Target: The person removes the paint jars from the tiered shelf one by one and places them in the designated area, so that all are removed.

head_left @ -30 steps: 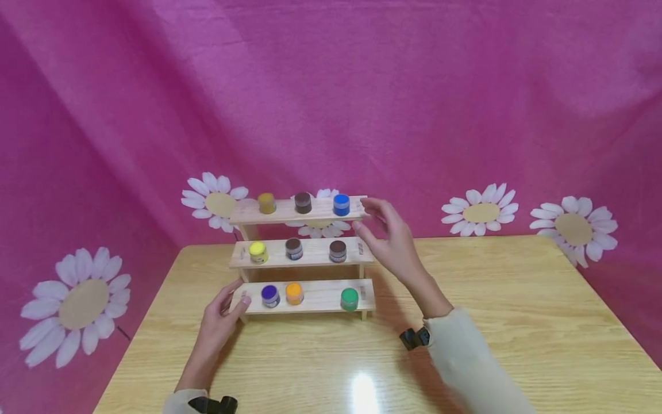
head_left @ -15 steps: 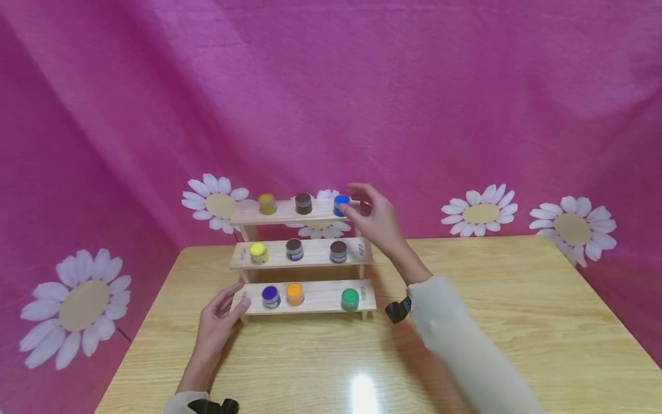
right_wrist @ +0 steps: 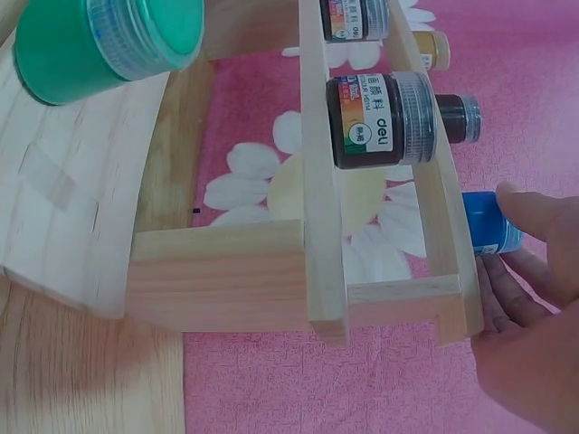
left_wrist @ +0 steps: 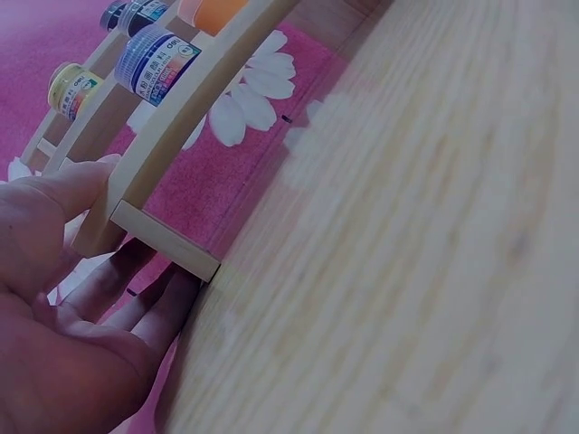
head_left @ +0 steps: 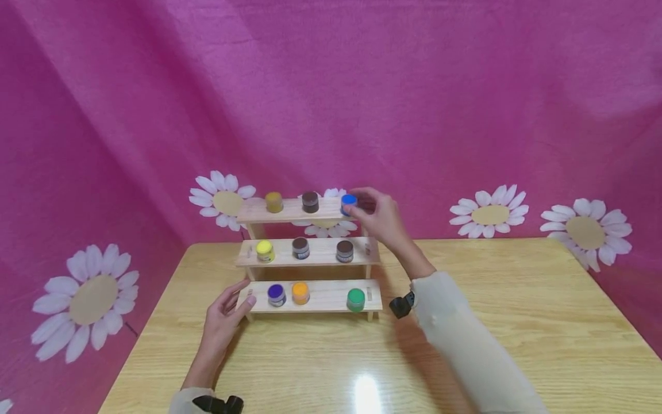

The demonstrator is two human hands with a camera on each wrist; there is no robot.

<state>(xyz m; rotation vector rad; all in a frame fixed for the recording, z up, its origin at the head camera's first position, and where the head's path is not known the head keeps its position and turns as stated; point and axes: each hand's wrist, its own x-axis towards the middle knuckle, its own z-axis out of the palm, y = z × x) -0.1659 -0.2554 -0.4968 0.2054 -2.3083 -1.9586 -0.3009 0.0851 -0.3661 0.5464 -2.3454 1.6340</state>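
Note:
A three-tier wooden shelf rack (head_left: 326, 289) stands on the table with small paint jars on every tier. My left hand (head_left: 221, 322) grips the left end of the bottom tier; in the left wrist view its thumb lies on the board and its fingers reach beneath. At the right end of the top tier, my right hand (head_left: 381, 218) pinches a blue paint jar (right_wrist: 488, 224) between thumb and fingers. The jar appears to be on the board. A dark brown jar (head_left: 310, 202) and an ochre jar (head_left: 274, 202) share that tier.
On the middle tier sit a yellow jar (head_left: 265, 250) and two dark jars. Purple (head_left: 276, 294), orange (head_left: 300, 292) and green (head_left: 355, 299) jars occupy the bottom one. Behind the wood-grain table (head_left: 491, 310) hangs a pink cloth (head_left: 414, 115) with daisies.
My right hand has moved left from beside the top tier's right end and taken hold of the blue paint jar. The left hand keeps its place on the rack. The head view has shifted slightly.

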